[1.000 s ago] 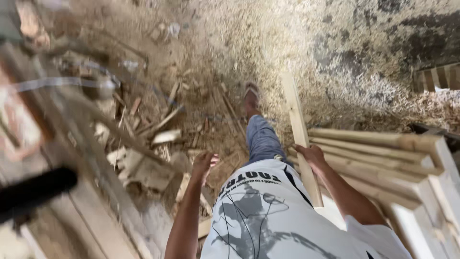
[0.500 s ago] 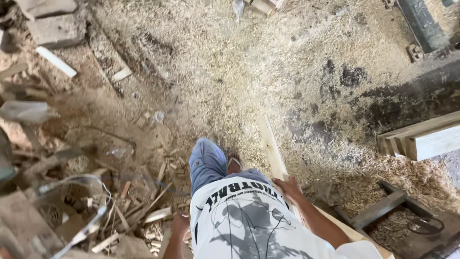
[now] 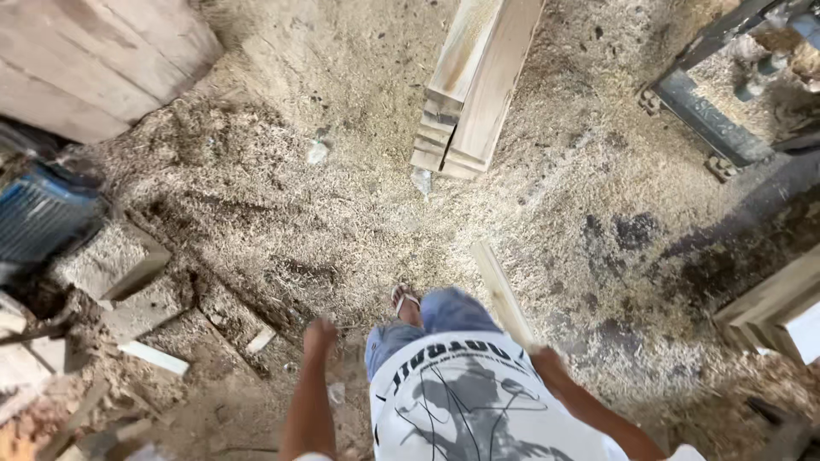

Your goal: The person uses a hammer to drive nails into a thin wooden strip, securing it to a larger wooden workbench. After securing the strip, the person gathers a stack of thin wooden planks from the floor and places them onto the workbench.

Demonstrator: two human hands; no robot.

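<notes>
Head view: looked straight down on a person walking over a sawdust-covered floor.
Step in hand: carrying, by my reading; a wooden plank was being taken across the floor toward its far edge.
Right hand: closed around the plank's near end at hip level, arm bent back alongside the white printed shirt.
Plank: slanted up and forward from that hand, its far end off the floor and pointing at the stacked boards near the floor's top edge.
Left hand: held nothing, fingers loosely curled, arm swung forward.
Next move: would call for a firm grip and a level plank tip while stepping past the stack.
Foot: sandalled, planted ahead.
</notes>
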